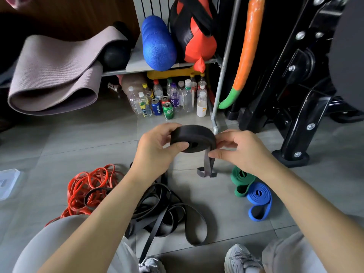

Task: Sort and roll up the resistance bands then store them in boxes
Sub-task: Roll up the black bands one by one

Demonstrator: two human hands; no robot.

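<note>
A black resistance band point(192, 135) is wound into a thick roll held above the floor. My left hand point(155, 148) grips the roll from the left, thumb on its front face. My right hand point(238, 149) pinches the band's loose tail where it leaves the roll; the tail's end point(206, 170) hangs down in a short loop. On the floor lie a tangle of red bands point(88, 188) at the left, loose black bands point(167, 213) in the middle, a green band point(241, 180) and a blue band point(259, 201), both loosely coiled, at the right.
A clear plastic box point(7, 184) sits at the left edge. Several bottles and cans point(167, 97) stand under a metal shelf point(157, 68) ahead. A folded grey mat point(55, 75) lies at the back left. A black machine frame point(295, 115) stands at the right. My shoes point(242, 259) are below.
</note>
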